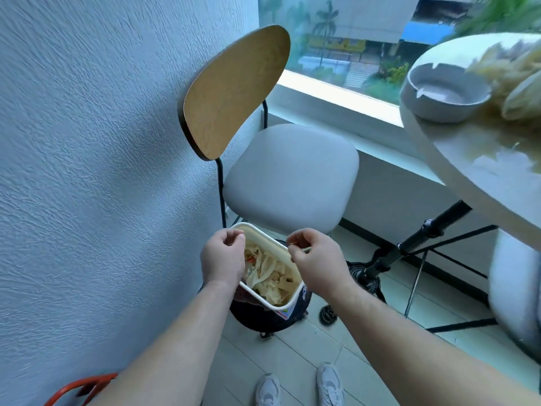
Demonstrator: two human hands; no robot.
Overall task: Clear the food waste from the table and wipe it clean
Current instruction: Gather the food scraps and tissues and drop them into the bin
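A white rectangular container (288,303) holding pale vegetable scraps (269,271) rests tilted on a dark round bin (272,319) on the floor below me. My left hand (224,259) hovers over its left rim with fingers curled shut, nothing visible in them. My right hand (317,259) is over the far right rim, fingertips pinched on a small food scrap. At the right, the white round table (468,183) still carries a blurred heap of pale food waste (515,74) and a wet yellowish smear (497,145).
A grey ashtray (442,95) sits near the table's edge. A chair (292,177) with a wooden back stands against the textured wall (87,171), just behind the bin. A black tripod (409,244) leans under the table. My shoes (298,388) are near the bottom edge. An orange object (79,388) lies at the lower left.
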